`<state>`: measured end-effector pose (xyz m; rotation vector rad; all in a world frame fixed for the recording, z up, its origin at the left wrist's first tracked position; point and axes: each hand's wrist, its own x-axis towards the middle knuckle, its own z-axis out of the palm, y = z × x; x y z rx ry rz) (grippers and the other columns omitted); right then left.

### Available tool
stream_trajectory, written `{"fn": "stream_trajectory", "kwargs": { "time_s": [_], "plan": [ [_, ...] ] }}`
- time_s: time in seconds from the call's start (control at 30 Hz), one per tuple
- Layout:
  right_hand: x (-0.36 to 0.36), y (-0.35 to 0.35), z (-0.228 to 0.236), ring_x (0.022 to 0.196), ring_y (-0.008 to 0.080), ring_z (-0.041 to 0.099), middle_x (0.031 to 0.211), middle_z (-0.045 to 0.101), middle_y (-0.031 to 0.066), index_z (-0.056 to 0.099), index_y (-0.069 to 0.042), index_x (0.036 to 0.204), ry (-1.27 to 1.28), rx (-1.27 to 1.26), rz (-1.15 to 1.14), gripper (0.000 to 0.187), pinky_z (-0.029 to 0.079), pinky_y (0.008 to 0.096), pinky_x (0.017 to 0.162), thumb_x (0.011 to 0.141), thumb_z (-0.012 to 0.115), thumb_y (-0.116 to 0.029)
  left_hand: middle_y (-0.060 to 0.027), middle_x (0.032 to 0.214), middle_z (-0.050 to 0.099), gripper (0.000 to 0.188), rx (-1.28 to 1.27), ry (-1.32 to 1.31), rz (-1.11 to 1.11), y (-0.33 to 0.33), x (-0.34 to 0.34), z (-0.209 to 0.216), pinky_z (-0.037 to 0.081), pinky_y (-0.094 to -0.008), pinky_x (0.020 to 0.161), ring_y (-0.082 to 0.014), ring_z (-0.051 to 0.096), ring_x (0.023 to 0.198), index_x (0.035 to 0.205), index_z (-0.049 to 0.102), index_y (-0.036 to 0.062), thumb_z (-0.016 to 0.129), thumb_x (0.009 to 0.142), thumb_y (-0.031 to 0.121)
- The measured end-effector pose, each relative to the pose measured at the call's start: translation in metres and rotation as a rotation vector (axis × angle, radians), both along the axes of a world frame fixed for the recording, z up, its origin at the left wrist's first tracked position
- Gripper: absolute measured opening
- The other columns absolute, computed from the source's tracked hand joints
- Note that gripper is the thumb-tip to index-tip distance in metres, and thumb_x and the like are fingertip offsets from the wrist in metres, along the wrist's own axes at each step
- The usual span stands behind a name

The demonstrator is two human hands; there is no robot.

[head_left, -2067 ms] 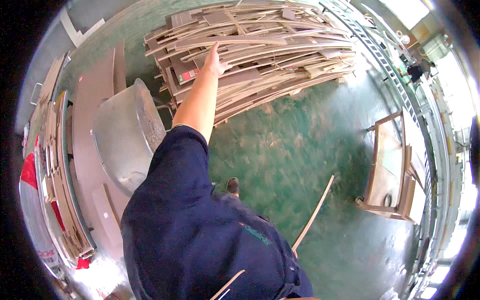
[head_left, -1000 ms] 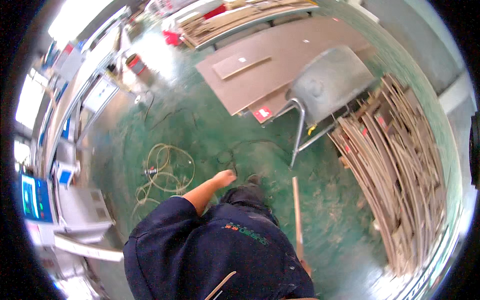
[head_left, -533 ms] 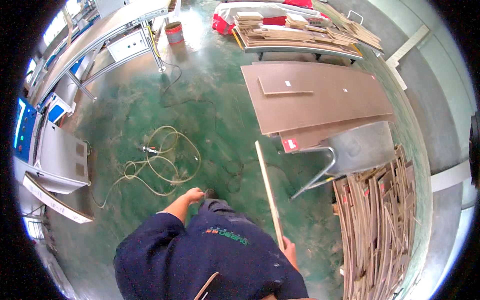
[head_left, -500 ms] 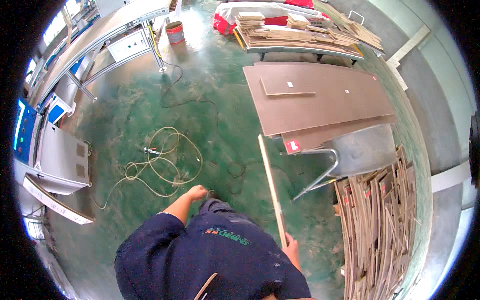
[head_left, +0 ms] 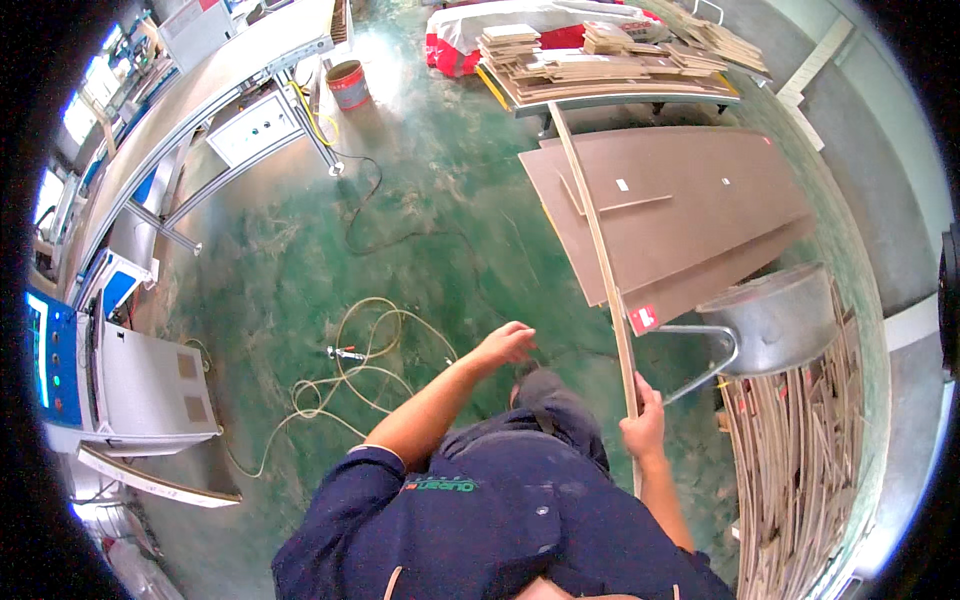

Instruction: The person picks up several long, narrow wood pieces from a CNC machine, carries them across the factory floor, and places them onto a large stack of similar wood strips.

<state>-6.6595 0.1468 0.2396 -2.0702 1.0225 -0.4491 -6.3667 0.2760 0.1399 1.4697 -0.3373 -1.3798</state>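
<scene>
My right hand [head_left: 643,418] is closed around a long, narrow wooden strip [head_left: 598,240], near its lower end. The strip points away from me, and its far part passes in front of large brown boards [head_left: 700,200]. My left hand [head_left: 508,343] is held out ahead of my body over the green floor, its fingers loosely apart and nothing in them. A coiled pale hose [head_left: 375,310] with a metal fitting lies on the floor to the left of that hand.
A grey wheelbarrow [head_left: 775,320] stands right of the strip, beside a stack of board offcuts [head_left: 790,470]. Ahead is a low platform [head_left: 620,98] piled with wood pieces. A machine table [head_left: 200,95], a red bucket [head_left: 348,88] and a control cabinet [head_left: 155,385] are on the left.
My right hand has moved forward, and the strip now reaches farther ahead, across the brown boards. My left hand has swung forward and to the right. The whole view has shifted.
</scene>
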Motion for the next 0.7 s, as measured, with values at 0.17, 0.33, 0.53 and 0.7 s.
{"fn": "stream_trajectory", "kwargs": {
  "time_s": [0.17,0.33,0.53,0.7],
  "plan": [
    [0.12,-0.05,0.003,0.093,0.0319,0.055,0.096,0.05,0.0143,0.05,-0.012,0.13,-0.026,-0.028,0.17,0.072,0.045,0.0358,0.087,0.059,0.051,0.002,-0.0127,0.113,0.058,0.052,-0.187,0.058,-0.05,-0.043,0.065,0.04,0.047,-0.0367,0.085,-0.0223,0.06,0.092,0.13,0.04,0.0055,0.052,0.092,0.039],
    [0.273,-0.087,0.008,0.092,0.0348,0.054,0.099,0.051,0.0153,0.051,-0.02,0.129,0.071,-0.119,0.405,0.07,0.047,0.0402,0.08,0.061,0.054,-0.004,-0.0117,0.112,0.058,0.054,-0.194,0.075,0.169,-0.08,0.182,0.06,0.048,-0.0351,0.082,-0.021,0.061,0.091,0.132,0.036,0.0041,0.051,0.093,0.038],
    [0.425,-0.116,0.019,0.093,0.0335,0.054,0.102,0.05,0.0148,0.052,-0.023,0.128,0.073,-0.152,0.58,0.068,0.048,0.0404,0.082,0.063,0.06,-0.005,-0.0104,0.107,0.057,0.044,-0.158,-0.178,0.464,-0.109,0.309,0.085,0.053,-0.031,0.075,-0.019,0.06,0.093,0.119,0.041,-0.0004,0.062,0.088,0.024],
    [0.516,-0.155,0.035,0.103,0.0342,0.049,0.109,0.047,0.0158,0.042,-0.021,0.136,0.159,-0.294,0.617,0.077,0.044,0.0409,0.089,0.063,0.064,-0.006,-0.0089,0.103,0.057,0.043,-0.214,-0.206,0.617,-0.151,0.384,0.082,0.051,-0.0315,0.075,-0.0183,0.059,0.09,0.116,0.044,0.0006,0.065,0.085,0.02]
  ]
}}
